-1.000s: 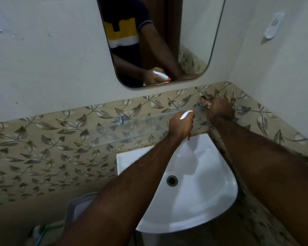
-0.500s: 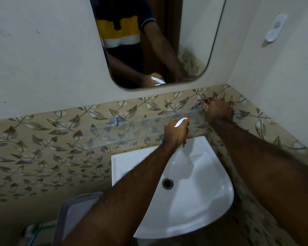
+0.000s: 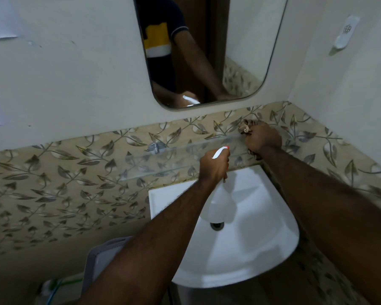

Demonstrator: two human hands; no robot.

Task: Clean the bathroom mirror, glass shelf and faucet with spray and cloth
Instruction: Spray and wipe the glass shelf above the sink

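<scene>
Pressing against the right end of the glass shelf [image 3: 163, 159], just right of the frame's centre, a crumpled brown cloth [image 3: 246, 127] is gripped by the right hand [image 3: 263, 139], whose fingers are curled tight round it, presumably so the corner by the wall can be rubbed. One spray bottle [image 3: 222, 205] is clasped at the neck by the left hand [image 3: 215, 166], its nozzle turned toward the shelf and its body hung over the basin [image 3: 262, 260], likely held ready for another squirt. One mirror [image 3: 240, 51] is counted at upper centre, one shelf, one cloth, one metal bracket [image 3: 155, 147]; no faucet can be made out.
</scene>
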